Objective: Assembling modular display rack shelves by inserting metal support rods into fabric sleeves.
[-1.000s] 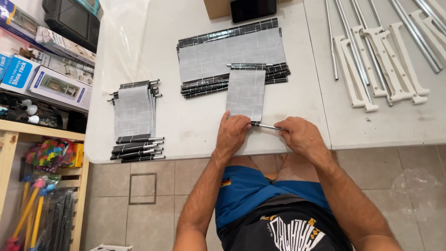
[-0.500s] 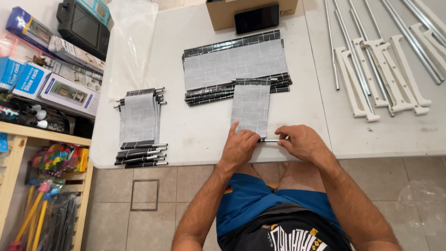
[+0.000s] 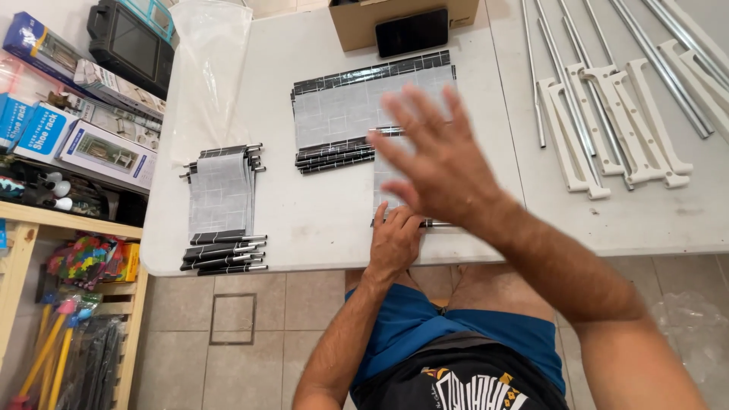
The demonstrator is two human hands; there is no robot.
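Note:
My left hand (image 3: 395, 239) presses on the near end of a grey fabric panel with black rods (image 3: 383, 178) that lies at the white table's (image 3: 319, 220) front edge. My right hand (image 3: 437, 163) is raised above the table, fingers spread and blurred, holding nothing; it hides most of that panel. Behind it lies a wider stack of grey fabric panels with black rods (image 3: 357, 114). A smaller stack of the same panels (image 3: 220, 209) lies at the table's left.
A cardboard box (image 3: 364, 26) with a dark phone (image 3: 414, 32) leaning on it stands at the back. White plastic brackets (image 3: 607, 121) and metal tubes (image 3: 668, 53) lie on the right table. Boxes (image 3: 99, 144) and a shelf with toys (image 3: 76, 266) are at left.
My right hand has let go of the rod at the panel's near end and lifted up toward the camera with fingers spread. The view shifted slightly; my left hand stays on the panel.

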